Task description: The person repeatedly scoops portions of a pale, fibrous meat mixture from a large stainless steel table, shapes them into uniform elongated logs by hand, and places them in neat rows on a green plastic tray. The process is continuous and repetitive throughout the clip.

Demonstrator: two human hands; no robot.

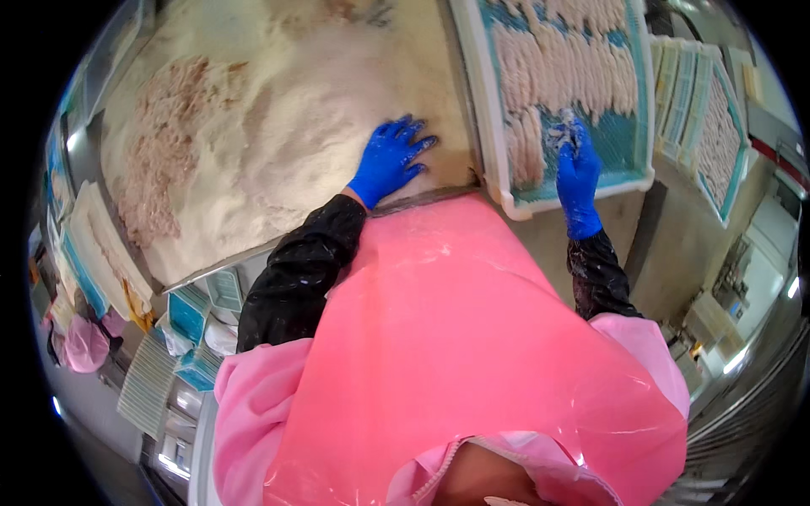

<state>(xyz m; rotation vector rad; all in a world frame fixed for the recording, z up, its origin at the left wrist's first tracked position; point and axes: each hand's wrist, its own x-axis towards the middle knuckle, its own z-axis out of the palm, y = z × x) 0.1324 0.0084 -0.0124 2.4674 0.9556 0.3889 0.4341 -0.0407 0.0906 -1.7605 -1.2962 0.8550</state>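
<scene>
My left hand [393,161], in a blue glove, rests with fingers spread at the near right edge of a worktop spread with pale powder [316,107]. Nothing is in it. Over a white-rimmed tray [645,136] with a teal mesh bottom is my right hand [579,177], also gloved in blue. Its fingertips are drawn together and caked with white coating, at the near end of the rows. Whether they pinch a strip cannot be made out. Pale coated meat strips [569,69] lie side by side in rows in the tray. A shorter row of strips [525,145] sits at its left side.
Raw pinkish meat pieces [161,152] are heaped on the powder at the left. Stacked trays [702,120] stand to the right, the front one filled with strips. Teal baskets [188,316] are below the worktop at left. Another person in pink [85,341] is at far left.
</scene>
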